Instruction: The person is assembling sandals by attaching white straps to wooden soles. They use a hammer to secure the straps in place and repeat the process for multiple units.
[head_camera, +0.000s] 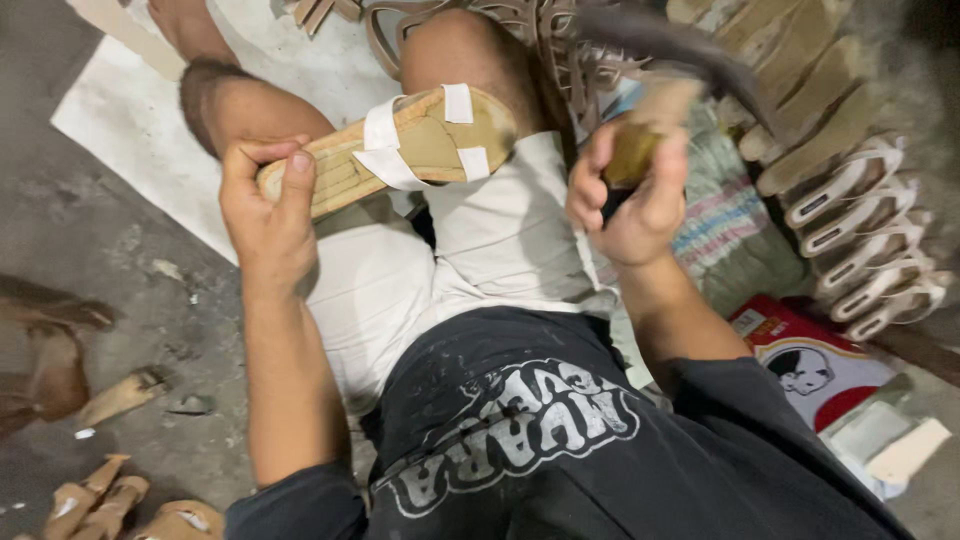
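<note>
— Where is the sandal sole (400, 150)?
— Across the person's knee, its heel end clasped in the left hand (268, 215).
— And the right hand (630, 195)?
— Closed round the wooden handle of a hammer (665, 75), raised and blurred, near stacked sandals (860, 230).

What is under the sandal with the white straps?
The sandal rests on the person's knee and white shorts, its heel gripped by the left hand. Its bottom side and the knee beneath are hidden.
</note>
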